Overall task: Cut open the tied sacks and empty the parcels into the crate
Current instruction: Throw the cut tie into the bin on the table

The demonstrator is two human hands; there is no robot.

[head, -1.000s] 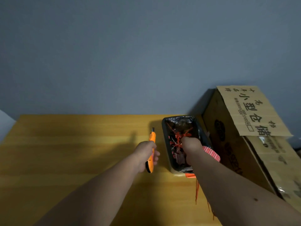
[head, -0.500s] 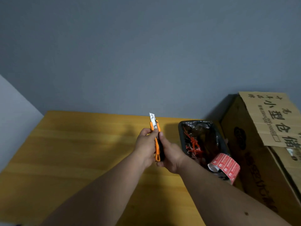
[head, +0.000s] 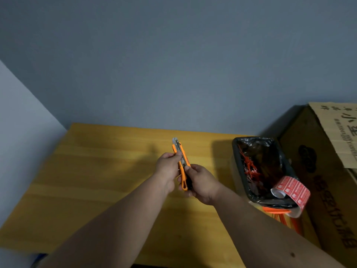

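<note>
Forearms: both bare, reaching in from the near edge and meeting over the middle of the counter (head: 96,171).
Right hand (head: 201,182): curled around the lower, near end of the utility knife (head: 182,167), thumb lying on the orange body, fingers wrapped under the handle.
Left hand (head: 168,167): closed lightly on the knife's upper part from the left, thumb and fingertips pinching the body just below the blade end.
Utility knife: orange with a dark strip, held above the counter between both hands, tilted with its tip pointing far and slightly left; a short stub of silver blade (head: 175,141) shows past the far end.
Counter: yellow wood grain, bare on the left half, shadows of the hands falling on it beyond the knife.
Bin (head: 236,161): dark rectangular tub lined with black plastic, at the right side of the counter, well apart from the hands; red-orange scraps (head: 249,167) lie tangled inside.
Red tape strip (head: 291,190): printed red and white, curled over the bin's near right rim and hanging outside it.
Orange strands (head: 280,217): hanging below the bin's near end.
Cardboard box (head: 328,190): large, brown, printed characters, standing just right of the bin, one flap (head: 336,130) open at the far right.
Wall (head: 173,64): plain grey-blue behind everything.
Sacks, parcels: I cannot tell where they are.
</note>
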